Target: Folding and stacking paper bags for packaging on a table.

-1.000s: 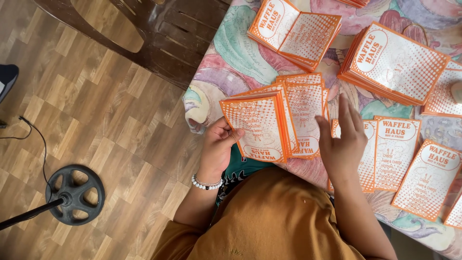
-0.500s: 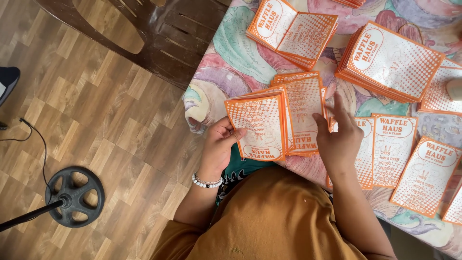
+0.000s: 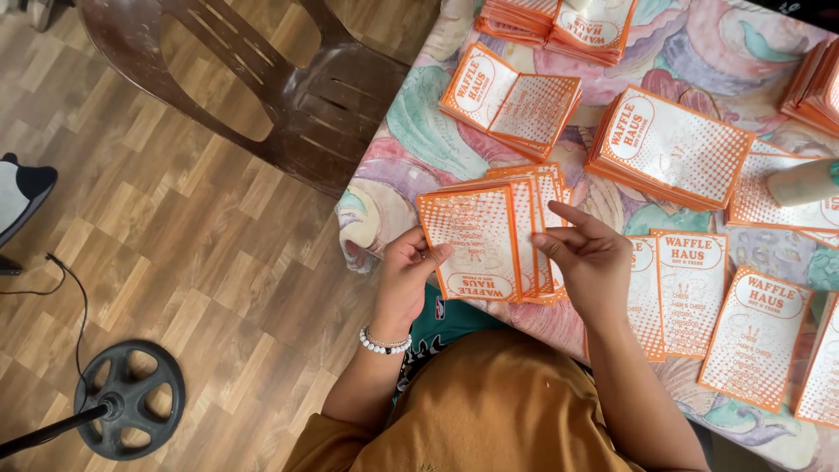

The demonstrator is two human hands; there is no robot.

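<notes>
In the head view, a fanned stack of orange-and-white cards (image 3: 494, 234) is held above the near edge of the patterned tablecloth (image 3: 411, 140). Compared with a second ago, the stack has been raised and squared more upright, and the right hand (image 3: 590, 258), then flat on the cards lying on the cloth, has been lifted to the stack's right edge, so the sorting appears to be carried on in hand. The stack's left edge is gripped by the left hand (image 3: 411, 267), while its right edge is pinched by the right hand's fingertips. Right of the stack, flat rectangular cards (image 3: 690, 293) lie side by side. Beyond the stack, a folded orange card (image 3: 511, 100) and a thick orange-edged pile (image 3: 673, 144) rest. Left of the stack, a brown plastic chair (image 3: 288, 87) is seen.
</notes>
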